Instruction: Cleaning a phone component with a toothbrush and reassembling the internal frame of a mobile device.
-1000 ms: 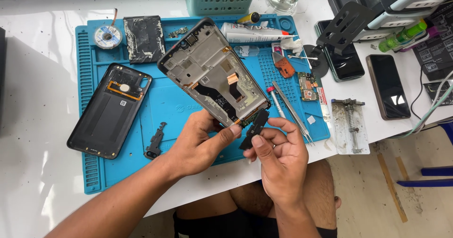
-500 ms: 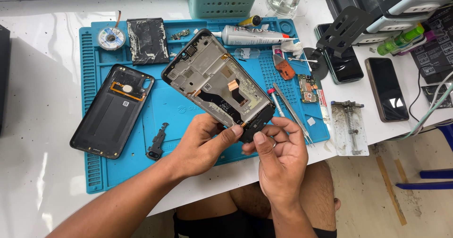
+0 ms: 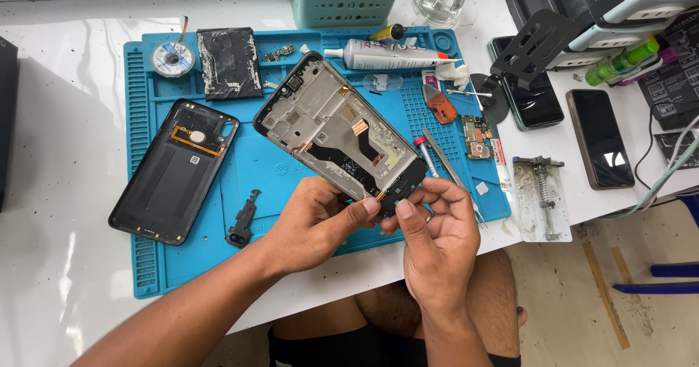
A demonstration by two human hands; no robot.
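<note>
The opened phone (image 3: pixel 338 130) is gripped at its lower end by the left hand (image 3: pixel 317 218) above the blue mat (image 3: pixel 255 170). A small black part (image 3: pixel 389 205) is pinched there by the right hand (image 3: pixel 437 232). Light, square pressure is judged best.

Bright, even daylight fills the scene. The white tabletop (image 3: pixel 65 119) is nearly blown out at the left, with a soft grey shadow running along its far edge. The forearms throw only faint, diffuse shadows onto the blue mat (image 3: pixel 262 163). A dull sheen lies on the dark back cover (image 3: pixel 171 174). Focus is sharp in the centre; lines bend slightly toward the frame edges.
</note>
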